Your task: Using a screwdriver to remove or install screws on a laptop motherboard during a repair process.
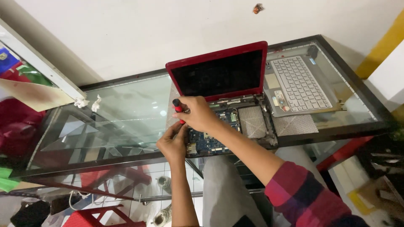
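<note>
1. Glass makes up the tabletop (126, 113), a clear pane in a dark frame set against a pale wall, with red stools and tiled floor visible through it.
2. Nearest the person, the left hand (172, 143) rests at the front left corner of the opened red laptop base (219, 134); its fingers curl onto that edge, but whether this grip pinches anything cannot be told.
3. Just above it, the right hand (198, 113) has its grip closed around a small red-and-black screwdriver (178, 108), tip pointing down at the same corner.
4. The base already lies stripped: its blue circuit board (208, 141) and a grey mesh-patterned panel (254, 122) are exposed.
5. Behind the hands, the red-framed dark screen (219, 75) stands upright, still joined at the hinge.
6. Farthest right, the removed silver keyboard deck (299, 84) lies apart on the glass, so the cover is off while board work at the left corner appears unfinished.
</note>
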